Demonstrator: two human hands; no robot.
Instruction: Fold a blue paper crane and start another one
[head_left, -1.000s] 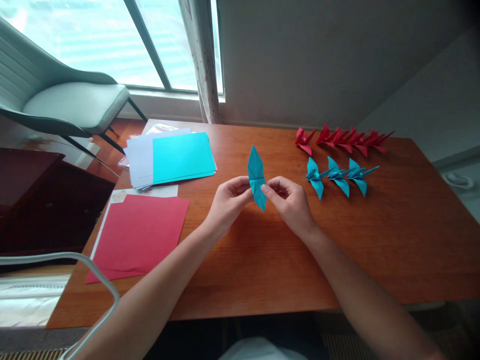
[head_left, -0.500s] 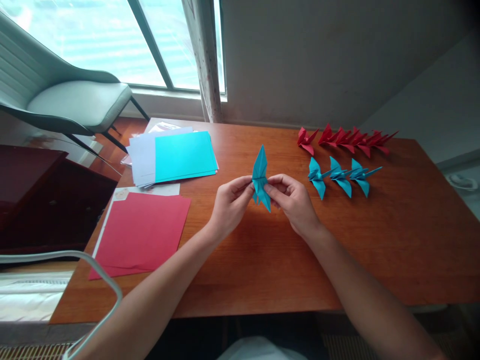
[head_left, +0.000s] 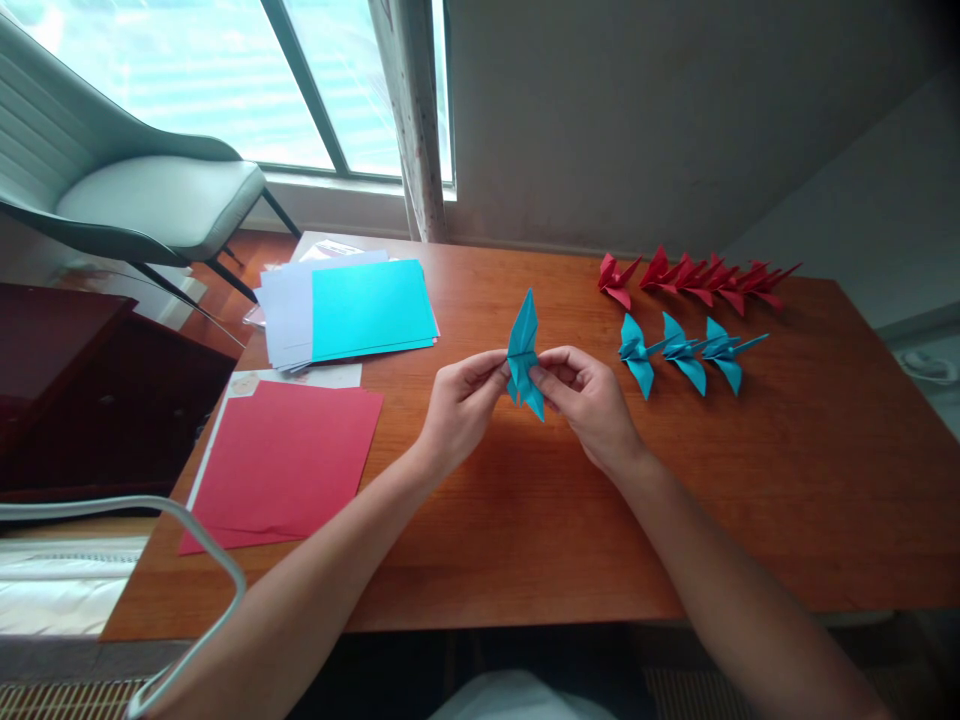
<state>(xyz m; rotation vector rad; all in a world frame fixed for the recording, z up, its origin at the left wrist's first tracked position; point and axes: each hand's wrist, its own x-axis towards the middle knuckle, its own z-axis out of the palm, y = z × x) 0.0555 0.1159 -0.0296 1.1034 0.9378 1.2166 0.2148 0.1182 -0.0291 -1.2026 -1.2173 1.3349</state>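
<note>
A blue origami crane (head_left: 524, 342) is held up over the middle of the table, its pointed wings spread toward and away from me. My left hand (head_left: 466, 402) pinches its left side between thumb and fingers. On the other side, my right hand (head_left: 583, 398) grips it with the thumb laid against the paper. The fingertips behind the crane are partly hidden. To the right, three finished blue paper cranes (head_left: 683, 354) stand in a row. Behind them runs a row of several red paper cranes (head_left: 712, 278).
Red paper sheets (head_left: 289, 460) lie at the table's left. Blue sheets (head_left: 371, 312) rest on white sheets (head_left: 287, 320) farther back. The wooden table (head_left: 525, 560) extends toward me. A chair (head_left: 161, 205) stands beyond its left corner, and a white cable (head_left: 217, 555) loops at lower left.
Both hands keep the same hold on the blue crane. The whole view has shifted very slightly; nothing on the table has moved.
</note>
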